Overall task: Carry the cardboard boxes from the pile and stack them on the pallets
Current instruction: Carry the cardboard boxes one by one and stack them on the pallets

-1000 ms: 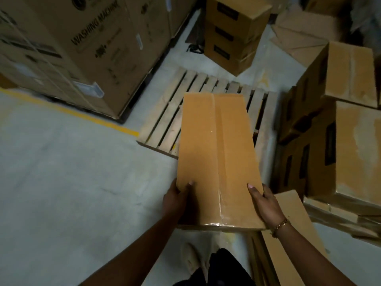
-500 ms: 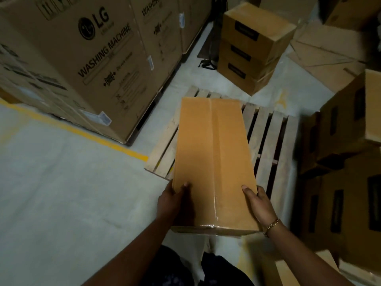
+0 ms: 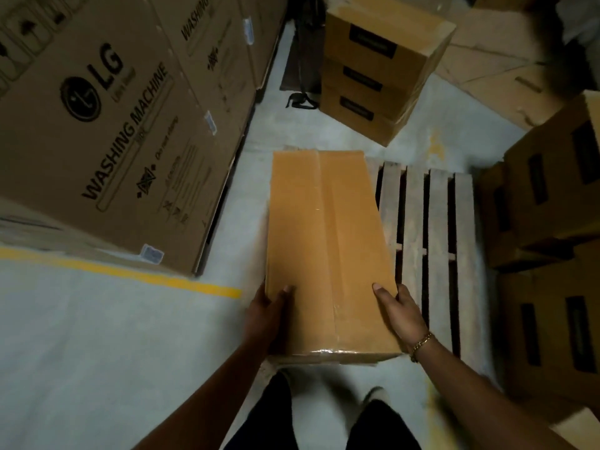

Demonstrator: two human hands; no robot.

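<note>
I carry a long taped cardboard box (image 3: pixel 328 241) lengthwise in front of me, held by its near end. My left hand (image 3: pixel 268 315) grips the near left corner with the thumb on top. My right hand (image 3: pixel 401 311), a gold bracelet at its wrist, grips the near right corner the same way. The box hangs over the left part of a bare wooden pallet (image 3: pixel 435 241) on the floor. The pallet's slats show to the right of the box; its left part is hidden under the box.
Large washing machine cartons (image 3: pixel 107 131) stand at the left behind a yellow floor line (image 3: pixel 139 272). A stack of three boxes (image 3: pixel 376 69) sits beyond the pallet. More cardboard boxes (image 3: pixel 548 228) are piled along the right. Flattened cardboard (image 3: pixel 500 56) lies at the back right.
I have stepped closer to the pallet and turned right. The box now covers the pallet's left part, and both hands keep the same grip.
</note>
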